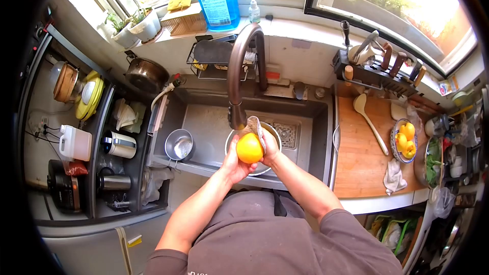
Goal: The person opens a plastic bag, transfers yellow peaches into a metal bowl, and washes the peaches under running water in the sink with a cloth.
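Note:
A round orange fruit (250, 148) is held between my two hands above a white-rimmed bowl (275, 131) in the metal sink (204, 117). My left hand (233, 162) cups the fruit from the left and below. My right hand (271, 148) is at its right side, with a greyish cloth (254, 124) between its fingers and the fruit. Just above the hands hangs the dark faucet head (237, 116); no running water can be made out. The bowl's inside is mostly hidden by the hands and fruit.
A small metal pot (179, 144) sits at the sink's left. On the wooden board (351, 163) to the right are a ladle (371, 122), a bowl of yellow-orange fruit (404, 141) and a crumpled cloth (394, 177). A knife rack (379, 69) stands behind the board.

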Demonstrator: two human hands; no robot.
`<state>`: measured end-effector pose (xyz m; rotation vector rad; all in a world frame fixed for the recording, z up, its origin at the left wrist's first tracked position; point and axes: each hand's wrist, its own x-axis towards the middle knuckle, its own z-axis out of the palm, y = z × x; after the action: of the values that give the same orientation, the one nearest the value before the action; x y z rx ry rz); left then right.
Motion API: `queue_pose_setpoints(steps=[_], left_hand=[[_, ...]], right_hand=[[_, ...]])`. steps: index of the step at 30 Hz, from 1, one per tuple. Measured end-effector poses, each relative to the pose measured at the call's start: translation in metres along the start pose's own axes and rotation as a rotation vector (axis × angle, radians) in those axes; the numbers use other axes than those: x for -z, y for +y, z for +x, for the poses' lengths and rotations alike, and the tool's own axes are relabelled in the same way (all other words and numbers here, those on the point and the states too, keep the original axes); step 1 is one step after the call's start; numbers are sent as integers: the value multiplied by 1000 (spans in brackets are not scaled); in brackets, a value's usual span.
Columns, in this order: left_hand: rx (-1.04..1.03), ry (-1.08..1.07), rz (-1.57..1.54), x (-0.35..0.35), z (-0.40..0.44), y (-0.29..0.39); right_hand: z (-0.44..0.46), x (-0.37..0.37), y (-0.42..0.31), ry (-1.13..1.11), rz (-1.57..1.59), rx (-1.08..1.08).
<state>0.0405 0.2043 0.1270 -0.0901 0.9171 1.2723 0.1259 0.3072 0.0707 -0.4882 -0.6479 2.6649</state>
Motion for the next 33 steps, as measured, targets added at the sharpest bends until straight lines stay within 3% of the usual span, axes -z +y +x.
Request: queue_pose_setpoints(steps=[1,3,5,7,8,11,12,15,16,17,19,21,23,24,25,27,29,31,33], left_hand=[[-1,2,-2,-2,1,-2],[-46,131,-71,-6,4,-4],[-52,96,88,11,6,3],[-102,358,808,15,5,13],[-328,336,972,17,3,13],[-428,387,1089,6,10,-3],[-427,385,1089,6,10,-3],[-203,250,455,5,11,8],[-246,198,245,1,8,3],[-246,199,245,6,11,2],[-123,3,-113,24,20,-2],[-74,38,-134,16,16,2],[-184,87,-65,20,21,-2],[-246,223,41,16,19,-4],[-247,221,41,17,19,-3],[-442,273,575,21,17,-1],[-450,232,657,20,16,11],[-196,135,443,10,10,20],[-146,86,297,11,15,15]], right_hand=[[-2,0,5,-1,0,-3],[-6,-13,11,248,68,89],[-6,-8,26,324,88,198],[-11,-13,29,471,140,226],[-12,-10,20,527,-51,221],[2,2,20,480,-366,245],[2,1,22,482,-395,245],[-5,-20,35,440,-663,577],[-17,-27,34,479,-911,595],[-16,-26,33,478,-910,595],[-16,-24,35,397,-1178,833],[-22,-25,25,316,-1292,906],[-25,-27,17,167,-1534,1010],[-23,-33,11,217,-1598,1004],[-17,-33,5,217,-1600,1006],[-5,-30,-1,271,-1040,379],[0,-23,-9,203,-423,92],[1,-22,-11,236,-135,17],[-4,-22,-9,253,-61,8]])
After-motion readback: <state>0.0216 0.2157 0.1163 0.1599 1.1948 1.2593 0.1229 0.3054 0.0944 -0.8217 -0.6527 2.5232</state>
